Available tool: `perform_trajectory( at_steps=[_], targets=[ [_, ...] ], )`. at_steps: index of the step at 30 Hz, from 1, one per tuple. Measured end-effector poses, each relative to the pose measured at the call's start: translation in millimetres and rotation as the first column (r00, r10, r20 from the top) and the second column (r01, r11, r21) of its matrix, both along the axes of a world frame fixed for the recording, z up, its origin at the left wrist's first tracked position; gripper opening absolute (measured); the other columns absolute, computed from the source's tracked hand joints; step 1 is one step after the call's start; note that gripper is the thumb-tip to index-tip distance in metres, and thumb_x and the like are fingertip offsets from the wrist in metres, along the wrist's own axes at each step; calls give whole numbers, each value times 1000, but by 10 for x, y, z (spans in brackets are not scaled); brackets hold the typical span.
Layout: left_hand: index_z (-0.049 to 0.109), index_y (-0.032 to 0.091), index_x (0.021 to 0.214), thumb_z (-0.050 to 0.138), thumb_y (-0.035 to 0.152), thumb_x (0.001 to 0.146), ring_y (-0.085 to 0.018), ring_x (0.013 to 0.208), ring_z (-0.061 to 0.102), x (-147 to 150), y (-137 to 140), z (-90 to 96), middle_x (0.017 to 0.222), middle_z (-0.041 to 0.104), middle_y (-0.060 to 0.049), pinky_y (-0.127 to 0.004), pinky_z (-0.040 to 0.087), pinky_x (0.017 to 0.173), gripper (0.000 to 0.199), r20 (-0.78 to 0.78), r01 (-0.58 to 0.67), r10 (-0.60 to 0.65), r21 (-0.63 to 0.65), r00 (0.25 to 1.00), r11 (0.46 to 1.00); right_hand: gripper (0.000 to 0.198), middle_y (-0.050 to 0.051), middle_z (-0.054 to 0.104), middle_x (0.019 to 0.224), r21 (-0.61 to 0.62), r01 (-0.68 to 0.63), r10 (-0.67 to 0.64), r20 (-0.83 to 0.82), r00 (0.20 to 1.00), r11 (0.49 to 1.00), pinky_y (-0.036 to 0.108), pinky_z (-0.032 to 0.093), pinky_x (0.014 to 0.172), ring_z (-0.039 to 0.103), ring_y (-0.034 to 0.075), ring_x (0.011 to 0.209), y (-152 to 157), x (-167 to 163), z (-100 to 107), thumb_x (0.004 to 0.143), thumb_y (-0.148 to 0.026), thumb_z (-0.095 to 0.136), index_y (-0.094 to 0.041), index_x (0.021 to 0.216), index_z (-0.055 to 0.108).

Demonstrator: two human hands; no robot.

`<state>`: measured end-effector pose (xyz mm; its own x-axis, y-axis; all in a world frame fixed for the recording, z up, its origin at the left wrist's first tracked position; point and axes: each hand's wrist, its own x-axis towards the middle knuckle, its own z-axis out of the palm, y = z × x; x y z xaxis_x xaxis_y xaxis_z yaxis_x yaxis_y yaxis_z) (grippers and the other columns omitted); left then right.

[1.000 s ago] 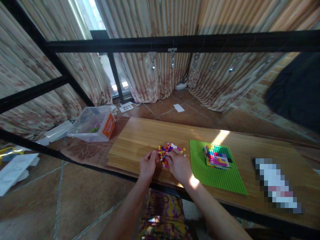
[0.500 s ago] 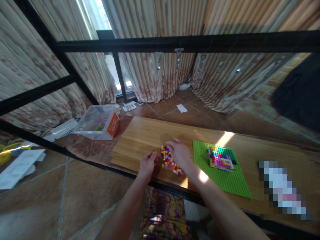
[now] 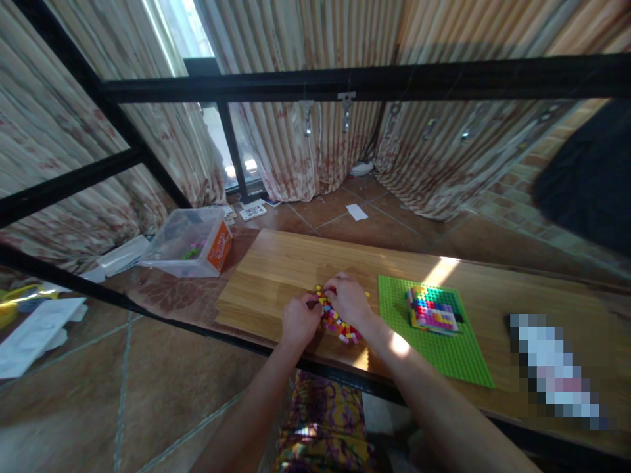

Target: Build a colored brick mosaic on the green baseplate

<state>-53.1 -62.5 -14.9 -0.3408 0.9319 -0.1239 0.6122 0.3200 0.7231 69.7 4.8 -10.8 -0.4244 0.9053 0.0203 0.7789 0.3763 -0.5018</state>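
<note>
A loose pile of small toy building bricks (image 3: 340,326) in mixed colours lies on the wooden tabletop. My left hand (image 3: 300,320) is at the pile's left edge, thumb and fingertips pinched together; anything between them is too small to make out. Over the top of the pile, my right hand (image 3: 349,301) curls with its fingers closed and pointing toward the left hand; its grip is partly hidden. Right of the pile lies a green studded baseplate (image 3: 421,358). On it stands a low block built of multicoloured bricks (image 3: 432,309).
A clear plastic box (image 3: 182,259) with an orange label and some pieces inside stands left of the wooden tabletop (image 3: 276,259). A pixelated object (image 3: 557,371) lies at the right. Dark metal bars (image 3: 276,87) cross in front of the curtains. Papers (image 3: 356,211) lie on the tiled floor.
My left hand has moved right and slightly up to the pile, close to my right hand's fingertips. The right hand stays over the bricks. The view has shifted slightly.
</note>
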Motion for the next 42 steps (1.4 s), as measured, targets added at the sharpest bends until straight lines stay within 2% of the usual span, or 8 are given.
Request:
perform_trajectory(
  at_steps=[7, 14, 19, 24, 29, 35, 38, 42],
  targets=[
    [74, 18, 86, 58, 23, 81, -19, 77, 65, -8, 38, -22, 83, 73, -9, -29, 43, 71, 17, -42, 17, -18, -23, 999, 1000, 16, 6, 67, 90, -2, 124, -120, -256, 959, 992, 27, 43, 80, 59, 15, 86, -58, 133, 1, 84, -21, 54, -16, 83, 69],
    [73, 19, 85, 55, 23, 82, -18, 78, 64, -113, -5, -33, 85, 73, -6, -28, 44, 73, 19, 71, 39, -43, 63, 997, 997, 22, 4, 70, 77, -254, 220, -332, -607, 722, 942, 30, 48, 69, 62, 16, 70, -257, 447, -79, 76, -36, 60, -17, 83, 69],
    [74, 19, 92, 59, 16, 74, -14, 64, 58, -132, -54, -32, 71, 68, -2, -25, 42, 64, 24, 73, 115, -116, 18, 991, 993, 30, 3, 69, 70, -465, 177, -474, -664, 578, 867, 28, 49, 61, 61, 16, 63, -450, 556, -180, 69, -41, 69, -16, 85, 69],
    [73, 20, 93, 60, 15, 72, -13, 61, 54, -99, -62, -24, 66, 64, 0, -24, 39, 62, 24, 5, 162, -163, 5, 987, 987, 26, 2, 67, 67, -507, 124, -491, -698, 521, 853, 26, 47, 52, 57, 13, 55, -641, 552, -100, 67, -38, 71, -17, 82, 69],
    [69, 21, 80, 58, 19, 77, -13, 62, 52, -90, -88, -48, 67, 61, 0, -25, 36, 63, 11, -95, 195, -192, 31, 977, 980, 28, 1, 63, 64, -585, 57, -559, -735, 384, 809, 26, 45, 49, 52, 11, 51, -765, 559, 8, 67, -38, 72, -16, 85, 70],
    [65, 20, 80, 58, 25, 80, -14, 64, 54, -36, -218, 106, 68, 62, 0, -24, 38, 64, 9, 93, 202, -212, 106, 973, 974, 28, 0, 59, 68, -740, -192, -732, -670, 125, 645, 23, 43, 51, 51, 10, 56, -828, 588, 63, 66, -37, 73, -17, 85, 67],
    [65, 20, 81, 58, 30, 81, -13, 64, 54, 58, -351, 209, 69, 63, 1, -24, 39, 64, 12, 220, 267, -295, 146, 930, 952, 28, -1, 57, 65, -774, -248, -765, -625, 153, 582, 20, 35, 45, 47, 9, 54, -883, 538, 106, 69, -43, 71, -18, 77, 62],
    [66, 19, 81, 57, 31, 83, -14, 68, 54, 202, -524, 249, 72, 64, -1, -24, 40, 66, 15, 347, 319, -355, 157, 868, 935, 35, -6, 46, 50, -773, -206, -721, -634, 281, 599, 19, 20, 38, 33, 6, 42, -985, 450, 139, 69, -49, 72, -18, 73, 58]
  ],
)
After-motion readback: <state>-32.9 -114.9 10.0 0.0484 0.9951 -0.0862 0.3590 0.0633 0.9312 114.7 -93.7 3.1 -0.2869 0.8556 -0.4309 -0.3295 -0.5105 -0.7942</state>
